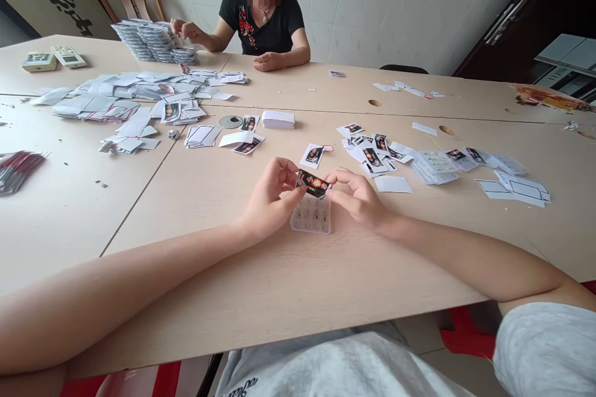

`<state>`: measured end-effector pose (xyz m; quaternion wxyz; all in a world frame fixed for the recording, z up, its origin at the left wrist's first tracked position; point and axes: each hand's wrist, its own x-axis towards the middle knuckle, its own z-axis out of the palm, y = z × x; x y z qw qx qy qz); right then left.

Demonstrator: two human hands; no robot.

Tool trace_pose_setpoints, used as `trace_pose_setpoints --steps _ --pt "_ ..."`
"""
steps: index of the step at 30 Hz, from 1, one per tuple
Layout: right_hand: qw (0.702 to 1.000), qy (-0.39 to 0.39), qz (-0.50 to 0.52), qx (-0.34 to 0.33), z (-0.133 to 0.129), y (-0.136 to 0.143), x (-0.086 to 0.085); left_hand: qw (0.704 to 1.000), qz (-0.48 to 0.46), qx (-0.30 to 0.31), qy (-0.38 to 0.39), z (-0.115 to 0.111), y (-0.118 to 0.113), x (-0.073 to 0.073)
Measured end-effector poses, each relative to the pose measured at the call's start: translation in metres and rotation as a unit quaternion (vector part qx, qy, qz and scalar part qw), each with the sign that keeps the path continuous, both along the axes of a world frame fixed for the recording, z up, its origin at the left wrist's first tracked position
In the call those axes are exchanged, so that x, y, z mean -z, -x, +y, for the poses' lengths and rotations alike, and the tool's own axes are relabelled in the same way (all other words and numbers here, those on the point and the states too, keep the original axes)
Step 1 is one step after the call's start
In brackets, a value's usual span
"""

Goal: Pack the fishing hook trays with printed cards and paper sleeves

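Between both hands I hold a small black printed label [314, 183] with red and orange print. My left hand [274, 198] pinches its left end, thumb in front. At the right end, my right hand [356, 195] grips it between thumb and fingers. Just below the label, a clear plastic case [311, 217] with small metal pieces in rows lies on the table; its upper part is hidden behind the label and fingers. A white card with a black label [313, 154] lies just beyond my hands.
Loose black-labelled cards [372, 158] and clear cases [435, 166] lie to the right. White cards [116, 96] are heaped at left, beside a tape roll [231, 121] and a white card stack [278, 119]. A person [265, 22] sits opposite, one hand near stacked packets [153, 40].
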<state>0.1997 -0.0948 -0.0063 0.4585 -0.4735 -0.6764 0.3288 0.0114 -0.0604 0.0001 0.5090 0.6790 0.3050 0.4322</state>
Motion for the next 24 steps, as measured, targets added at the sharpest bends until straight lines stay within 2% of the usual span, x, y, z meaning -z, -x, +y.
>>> trace_pose_setpoints --steps 5,9,15,20,24 --pt "0.999 -0.018 -0.042 0.009 0.0013 0.0004 -0.0005 0.998 0.056 0.016 0.010 0.0006 0.0013 -0.0012" --pt "0.996 -0.033 -0.074 0.044 0.0007 0.0027 -0.0002 0.998 0.041 0.025 0.027 0.0005 0.0017 -0.0012" --pt "0.996 -0.002 -0.066 0.068 0.0040 -0.0025 0.0010 0.998 0.007 0.049 0.024 0.0033 0.0028 -0.0012" --pt "0.998 -0.006 -0.054 0.042 0.0047 -0.0042 0.0012 0.998 0.011 0.059 0.021 0.0039 0.0036 -0.0010" --pt "0.998 0.007 -0.051 0.026 0.0035 -0.0034 0.0001 0.996 0.044 0.069 -0.018 0.0030 0.0047 -0.0013"
